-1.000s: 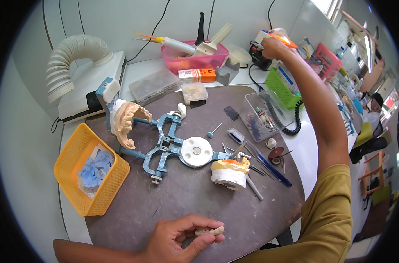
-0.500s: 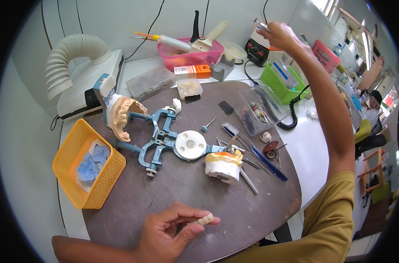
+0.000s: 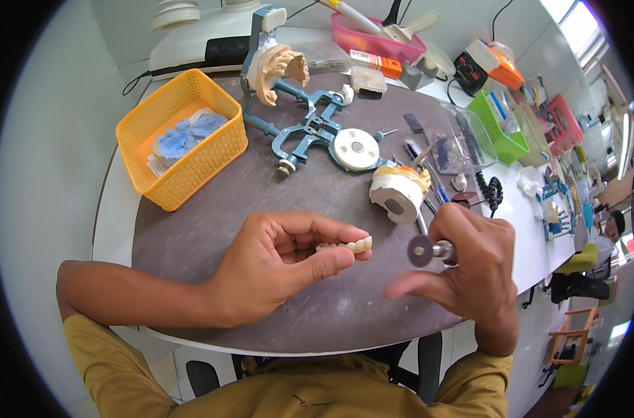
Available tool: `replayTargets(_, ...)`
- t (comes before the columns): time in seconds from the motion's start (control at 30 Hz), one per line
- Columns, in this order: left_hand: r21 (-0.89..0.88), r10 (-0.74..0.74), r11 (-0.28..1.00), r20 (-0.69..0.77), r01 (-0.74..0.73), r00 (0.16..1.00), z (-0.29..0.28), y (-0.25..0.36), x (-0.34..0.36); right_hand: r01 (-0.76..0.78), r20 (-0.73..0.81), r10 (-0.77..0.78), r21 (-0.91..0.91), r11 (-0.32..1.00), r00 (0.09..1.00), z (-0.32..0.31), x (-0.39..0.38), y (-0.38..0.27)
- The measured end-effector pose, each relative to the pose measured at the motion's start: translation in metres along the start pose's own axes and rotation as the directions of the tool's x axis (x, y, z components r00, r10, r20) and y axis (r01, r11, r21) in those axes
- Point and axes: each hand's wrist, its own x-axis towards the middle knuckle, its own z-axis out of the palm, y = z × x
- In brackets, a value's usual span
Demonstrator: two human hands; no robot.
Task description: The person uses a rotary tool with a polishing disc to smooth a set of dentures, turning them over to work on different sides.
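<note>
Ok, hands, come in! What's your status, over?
Left hand: pinching dental bridge. Right hand: holding rotary handpiece, dark disc apart from bridge. Plaster dental model: beyond, not between them.

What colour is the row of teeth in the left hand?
The row of teeth is creamy white; it shows best in the head view.
</note>
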Motion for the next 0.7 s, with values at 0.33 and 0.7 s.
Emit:
replayTargets(0.33, -0.084, -0.054, 0.995, 0.037, 0.057, 0.998, -0.002, -0.002, 0.001, 0.001, 0.028, 0.000, -0.041, 0.999, 1.000, 0.027, -0.003, 0.007)
replayTargets(0.7, -0.066, -0.074, 0.995, 0.046, 0.077, 0.996, -0.003, 0.000, 0.003, -0.059, 0.083, 0.062, -0.037, 0.998, 0.995, 0.029, -0.002, 0.006)
